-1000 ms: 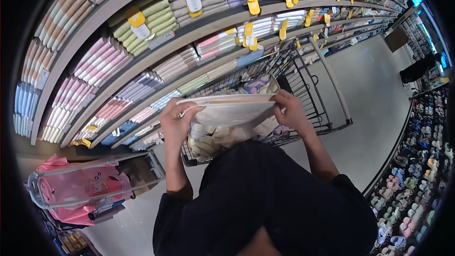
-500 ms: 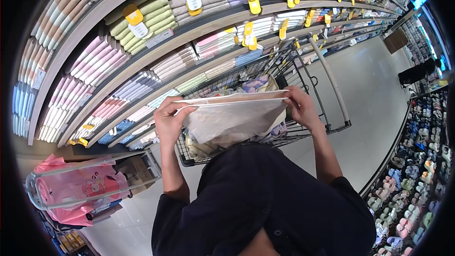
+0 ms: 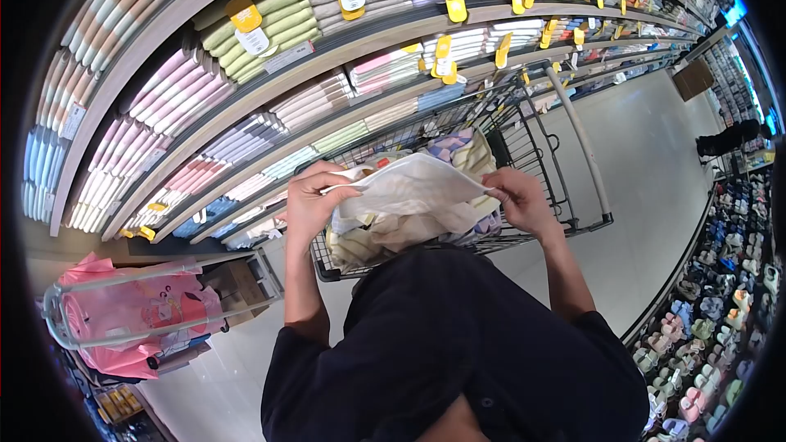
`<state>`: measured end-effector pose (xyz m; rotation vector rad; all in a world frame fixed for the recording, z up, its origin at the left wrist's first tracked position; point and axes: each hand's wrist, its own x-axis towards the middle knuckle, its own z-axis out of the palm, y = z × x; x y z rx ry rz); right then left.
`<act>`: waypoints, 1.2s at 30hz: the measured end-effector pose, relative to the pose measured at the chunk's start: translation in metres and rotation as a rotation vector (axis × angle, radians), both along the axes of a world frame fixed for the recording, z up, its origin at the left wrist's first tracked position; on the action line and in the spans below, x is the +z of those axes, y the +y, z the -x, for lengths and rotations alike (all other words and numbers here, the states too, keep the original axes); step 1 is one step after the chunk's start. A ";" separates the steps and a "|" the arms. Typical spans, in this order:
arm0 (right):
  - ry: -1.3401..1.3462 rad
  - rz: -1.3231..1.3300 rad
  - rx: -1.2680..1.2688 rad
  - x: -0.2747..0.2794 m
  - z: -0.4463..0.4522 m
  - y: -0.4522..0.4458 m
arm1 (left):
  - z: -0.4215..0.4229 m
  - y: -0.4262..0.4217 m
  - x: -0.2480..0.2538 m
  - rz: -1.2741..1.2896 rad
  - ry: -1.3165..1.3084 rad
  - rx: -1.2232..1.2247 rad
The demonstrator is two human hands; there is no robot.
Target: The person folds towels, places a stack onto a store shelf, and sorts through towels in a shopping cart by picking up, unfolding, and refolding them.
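A white towel [image 3: 417, 184] hangs between my two hands above a wire shopping cart [image 3: 536, 143]. My left hand [image 3: 317, 196] pinches its left corner between thumb and fingers. At the opposite corner, my right hand [image 3: 517, 198] grips the edge the same way. The cloth's upper edge bows up in the middle, and its lower part droops toward the cart. Below and behind it, a heap of patterned and striped cloths [image 3: 471, 155] lies in the basket, partly hidden by the towel.
Shelves of folded towels [image 3: 254, 41] with yellow and white tags curve along the left and front. Rows of small shoes [image 3: 696, 327] line the right side. A trolley with a pink bag [image 3: 139, 315] stands at lower left. Farther up the aisle are a cardboard box [image 3: 693, 80] and a dark-clothed person [image 3: 729, 139].
The towel's top edge was pulled straight and taut; now it is slack and arched upward in the middle. My hands have come slightly closer together, with my left hand shifted right.
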<state>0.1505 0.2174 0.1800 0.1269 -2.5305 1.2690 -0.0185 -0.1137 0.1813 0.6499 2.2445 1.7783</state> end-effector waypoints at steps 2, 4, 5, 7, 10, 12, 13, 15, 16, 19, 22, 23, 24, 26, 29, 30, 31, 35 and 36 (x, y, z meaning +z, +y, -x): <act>-0.101 -0.009 0.101 -0.002 0.001 -0.009 | 0.001 -0.002 -0.004 -0.069 0.025 -0.082; -0.372 -0.015 0.269 0.002 0.002 -0.017 | 0.001 -0.009 -0.006 -0.127 0.024 -0.123; -0.369 -0.010 0.270 0.001 0.003 -0.018 | 0.002 -0.014 -0.008 -0.193 0.021 -0.166; -0.733 0.036 0.395 -0.007 0.003 -0.017 | 0.002 -0.022 -0.016 -0.239 0.032 -0.161; -0.736 0.299 0.323 -0.030 0.002 -0.008 | -0.007 -0.028 -0.018 -0.640 -0.116 -0.186; -0.735 0.434 0.184 -0.034 0.006 -0.010 | -0.012 -0.031 -0.022 -0.639 -0.105 -0.203; -0.736 0.440 0.182 -0.041 0.008 -0.014 | -0.014 -0.032 -0.023 -0.640 -0.089 -0.224; -0.608 0.451 0.179 -0.060 0.012 -0.023 | -0.021 -0.026 -0.017 -0.634 -0.092 -0.235; -0.678 0.440 0.210 -0.049 0.014 -0.033 | -0.024 -0.023 -0.012 -0.622 -0.035 -0.280; -0.472 0.428 0.540 -0.050 0.014 -0.054 | -0.038 -0.016 0.007 -0.644 -0.016 -0.344; -0.556 0.435 0.617 -0.048 0.006 -0.065 | -0.046 -0.018 0.021 -0.518 0.111 -0.354; -0.605 0.390 0.609 -0.041 0.003 -0.067 | -0.046 -0.019 0.023 -0.520 0.100 -0.355; -0.620 0.379 0.612 -0.030 0.001 -0.066 | -0.046 -0.021 0.025 -0.455 0.161 -0.325; -0.599 0.472 0.626 -0.034 -0.006 -0.068 | -0.046 -0.028 0.026 -0.354 0.203 -0.290; -0.601 0.708 0.648 -0.035 -0.010 -0.081 | -0.049 -0.035 0.013 -0.375 0.085 -0.339; -0.554 0.795 0.713 -0.038 -0.010 -0.088 | -0.052 -0.033 0.011 -0.346 0.073 -0.347; -0.504 0.879 0.776 -0.041 -0.011 -0.095 | -0.054 -0.031 0.010 -0.342 0.050 -0.357; -0.493 0.775 0.697 -0.032 -0.006 -0.105 | -0.057 -0.012 0.008 -0.219 0.062 -0.454; -0.594 0.887 0.685 -0.036 -0.008 -0.108 | -0.058 -0.005 0.012 -0.170 0.063 -0.474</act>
